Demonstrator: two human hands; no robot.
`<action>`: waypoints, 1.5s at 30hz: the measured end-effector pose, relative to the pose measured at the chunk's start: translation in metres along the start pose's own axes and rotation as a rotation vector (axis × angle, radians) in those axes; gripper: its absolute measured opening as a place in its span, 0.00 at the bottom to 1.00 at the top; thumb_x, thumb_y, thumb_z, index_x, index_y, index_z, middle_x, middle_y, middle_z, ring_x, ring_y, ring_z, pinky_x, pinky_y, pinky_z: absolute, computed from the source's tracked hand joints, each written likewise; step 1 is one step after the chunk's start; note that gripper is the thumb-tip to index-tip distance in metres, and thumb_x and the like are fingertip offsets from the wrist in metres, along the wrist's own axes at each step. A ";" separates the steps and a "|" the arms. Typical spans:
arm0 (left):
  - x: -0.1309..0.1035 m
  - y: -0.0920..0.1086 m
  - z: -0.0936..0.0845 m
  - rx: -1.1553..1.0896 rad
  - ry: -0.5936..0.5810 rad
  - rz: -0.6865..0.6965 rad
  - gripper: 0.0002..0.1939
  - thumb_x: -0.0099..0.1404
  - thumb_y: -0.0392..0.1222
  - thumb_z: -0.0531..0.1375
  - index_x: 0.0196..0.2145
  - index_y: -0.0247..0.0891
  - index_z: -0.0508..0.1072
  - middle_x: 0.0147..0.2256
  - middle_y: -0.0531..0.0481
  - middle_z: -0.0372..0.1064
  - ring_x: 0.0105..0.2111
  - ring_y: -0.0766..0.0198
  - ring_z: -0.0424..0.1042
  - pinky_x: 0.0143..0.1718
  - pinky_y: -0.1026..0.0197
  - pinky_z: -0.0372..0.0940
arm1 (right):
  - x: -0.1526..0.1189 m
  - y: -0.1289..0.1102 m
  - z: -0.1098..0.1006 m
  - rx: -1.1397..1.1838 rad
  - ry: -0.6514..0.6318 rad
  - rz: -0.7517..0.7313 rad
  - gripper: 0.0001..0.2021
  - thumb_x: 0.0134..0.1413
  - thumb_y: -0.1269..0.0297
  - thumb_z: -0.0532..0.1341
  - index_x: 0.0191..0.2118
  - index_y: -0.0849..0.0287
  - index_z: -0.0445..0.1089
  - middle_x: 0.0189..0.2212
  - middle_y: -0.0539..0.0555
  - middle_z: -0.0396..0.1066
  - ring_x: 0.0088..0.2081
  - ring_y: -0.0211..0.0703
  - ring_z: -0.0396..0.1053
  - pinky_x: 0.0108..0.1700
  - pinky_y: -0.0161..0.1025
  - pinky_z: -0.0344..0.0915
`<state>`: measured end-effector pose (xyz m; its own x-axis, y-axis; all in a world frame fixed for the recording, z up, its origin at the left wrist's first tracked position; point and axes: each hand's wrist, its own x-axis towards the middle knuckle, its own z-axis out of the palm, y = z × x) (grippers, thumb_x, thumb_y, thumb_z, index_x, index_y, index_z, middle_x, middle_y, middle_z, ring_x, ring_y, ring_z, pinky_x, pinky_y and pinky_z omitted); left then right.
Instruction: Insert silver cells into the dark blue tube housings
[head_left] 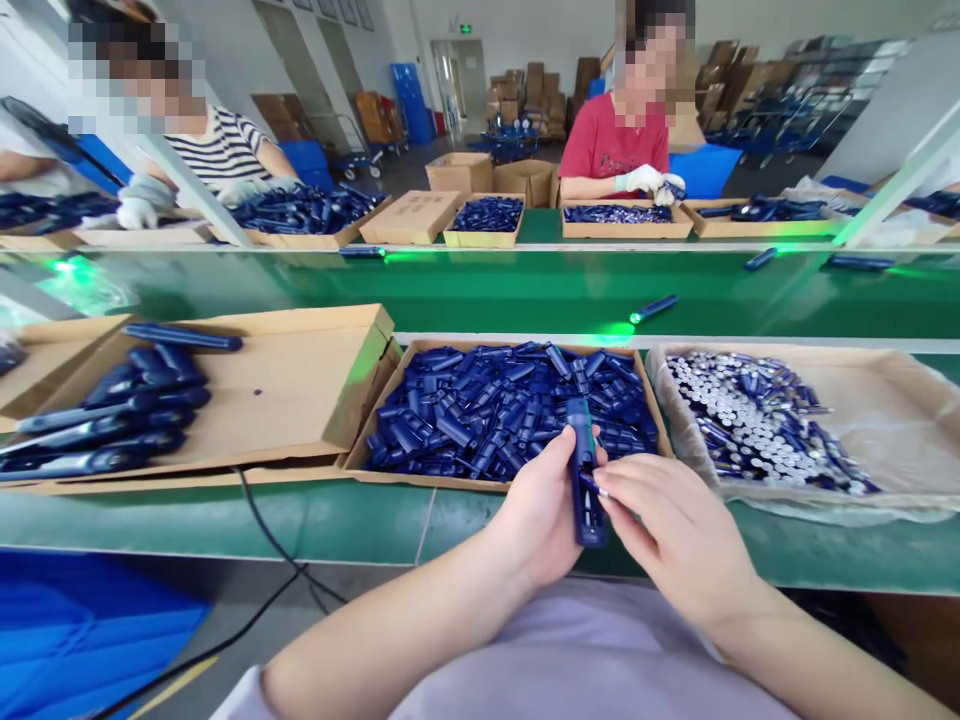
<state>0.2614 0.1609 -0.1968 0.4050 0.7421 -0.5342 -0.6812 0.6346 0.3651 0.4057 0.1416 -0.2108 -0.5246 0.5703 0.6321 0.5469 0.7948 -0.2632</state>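
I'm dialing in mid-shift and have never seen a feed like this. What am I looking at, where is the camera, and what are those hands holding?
There is one picture, from a camera worn on the worker's head, looking down at bare hands. The left hand grips a dark blue case upright; the right hand pinches a small part against its side. Behind them, on the green bench, a cardboard tray is full of small blue parts. To its right is a bag-lined box of silver-tipped pieces; to its left, finished blue cases. Two other people work across the belt.

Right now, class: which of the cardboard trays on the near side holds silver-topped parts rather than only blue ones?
The plastic-lined tray at far right, beside the right hand; its neighbours hold only blue pieces.
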 end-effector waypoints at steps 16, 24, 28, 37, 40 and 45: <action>-0.001 0.000 -0.010 -0.019 0.028 0.109 0.19 0.63 0.50 0.58 0.49 0.39 0.66 0.35 0.51 0.64 0.33 0.73 0.68 0.43 0.64 0.68 | -0.010 0.033 -0.025 0.048 -0.133 0.139 0.20 0.75 0.56 0.46 0.58 0.59 0.67 0.62 0.57 0.51 0.63 0.53 0.50 0.62 0.51 0.56; -0.007 -0.002 -0.009 0.037 0.068 -0.046 0.21 0.63 0.50 0.58 0.50 0.38 0.68 0.34 0.51 0.62 0.31 0.74 0.65 0.40 0.65 0.69 | -0.067 0.198 -0.096 -0.308 -0.238 0.943 0.11 0.48 0.63 0.58 0.36 0.61 0.74 0.39 0.58 0.72 0.41 0.56 0.69 0.49 0.49 0.65; -0.006 -0.005 -0.009 0.055 0.051 -0.062 0.21 0.62 0.50 0.59 0.50 0.38 0.68 0.34 0.50 0.62 0.32 0.74 0.66 0.40 0.65 0.69 | -0.065 0.207 -0.088 -0.275 -0.249 1.010 0.10 0.44 0.66 0.59 0.34 0.60 0.73 0.35 0.55 0.72 0.39 0.53 0.69 0.45 0.44 0.65; -0.007 -0.010 -0.007 0.024 0.072 -0.048 0.19 0.64 0.45 0.56 0.50 0.36 0.68 0.35 0.50 0.64 0.35 0.70 0.69 0.43 0.61 0.70 | -0.049 0.151 -0.095 0.013 0.092 1.067 0.21 0.52 0.45 0.56 0.41 0.59 0.63 0.38 0.59 0.70 0.40 0.55 0.71 0.43 0.47 0.70; -0.001 -0.013 -0.003 -0.008 0.041 0.011 0.17 0.64 0.44 0.57 0.49 0.36 0.68 0.37 0.49 0.65 0.41 0.65 0.70 0.49 0.55 0.69 | -0.031 0.080 -0.068 0.359 0.058 0.917 0.23 0.59 0.45 0.60 0.50 0.57 0.61 0.35 0.54 0.69 0.31 0.45 0.72 0.34 0.38 0.73; 0.006 -0.018 0.003 -0.023 0.020 0.128 0.12 0.64 0.42 0.58 0.43 0.33 0.68 0.39 0.46 0.68 0.39 0.68 0.71 0.51 0.59 0.68 | -0.009 0.006 -0.002 0.319 -0.082 0.485 0.09 0.68 0.62 0.54 0.38 0.59 0.67 0.32 0.53 0.68 0.31 0.41 0.69 0.31 0.35 0.68</action>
<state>0.2782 0.1540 -0.2040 0.3020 0.8119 -0.4996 -0.7406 0.5298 0.4133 0.4148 0.1404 -0.2169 -0.3190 0.8887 0.3293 0.5201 0.4546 -0.7230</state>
